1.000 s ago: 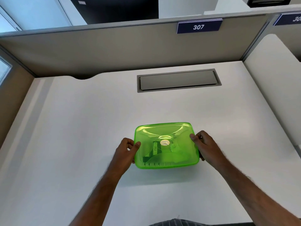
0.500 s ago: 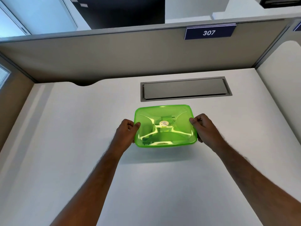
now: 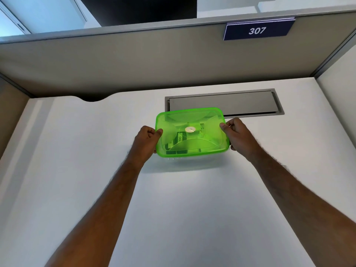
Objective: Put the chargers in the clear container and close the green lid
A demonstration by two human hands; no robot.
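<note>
The green lid (image 3: 202, 116) lies flat over the clear container, whose wall shows only as a thin strip (image 3: 179, 158) under the lid's near edge. Through the translucent lid I make out dark chargers (image 3: 174, 143), one with a label reading 002, and a round white sticker. My left hand (image 3: 147, 140) grips the container's left edge with the thumb on the lid. My right hand (image 3: 238, 134) grips the right edge the same way. The container is held out over the white desk, near the grey hatch.
A grey cable hatch (image 3: 248, 103) is set into the white desk (image 3: 96, 170) just behind the container. Beige partition walls enclose the desk at the back and both sides, with a sign reading 307 (image 3: 257, 30).
Both hands have carried the closed container away from me, from the near middle of the desk toward the cable hatch. The grip on both edges is unchanged.
</note>
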